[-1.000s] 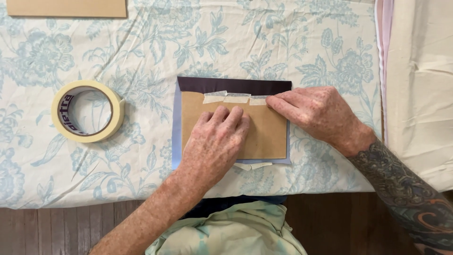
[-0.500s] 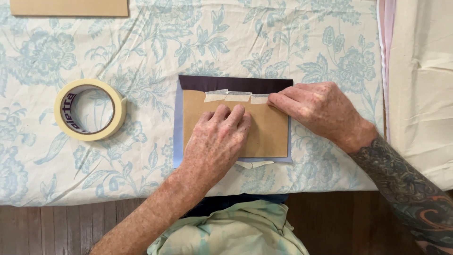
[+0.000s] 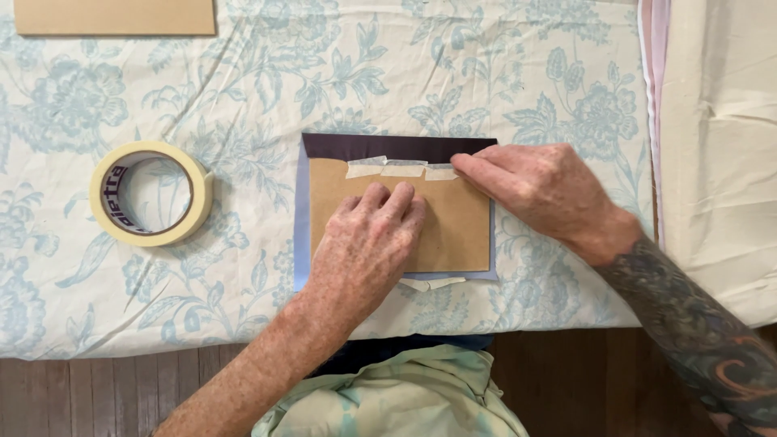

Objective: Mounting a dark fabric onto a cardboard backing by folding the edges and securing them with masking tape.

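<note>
A brown card rectangle (image 3: 453, 235) lies on a pale blue sheet (image 3: 301, 235) with a dark purple strip (image 3: 380, 146) along its top edge. Pieces of cream masking tape (image 3: 401, 169) run across the card's top edge, and another piece (image 3: 433, 283) sticks out at the bottom. My left hand (image 3: 364, 247) lies flat on the card, fingers together, holding it down. My right hand (image 3: 546, 190) rests at the card's upper right, its fingertips pressing the right end of the tape. A roll of masking tape (image 3: 151, 193) lies to the left.
A floral pale blue cloth (image 3: 243, 81) covers the table. Another brown card (image 3: 113, 16) sits at the far left edge. Cream fabric (image 3: 720, 146) lies to the right. The table's front edge gives way to a wooden floor (image 3: 97, 396) and my light green clothing (image 3: 396, 396).
My right hand's fingertips have slid a little to the right along the tape at the card's top edge. My left hand stays flat on the card.
</note>
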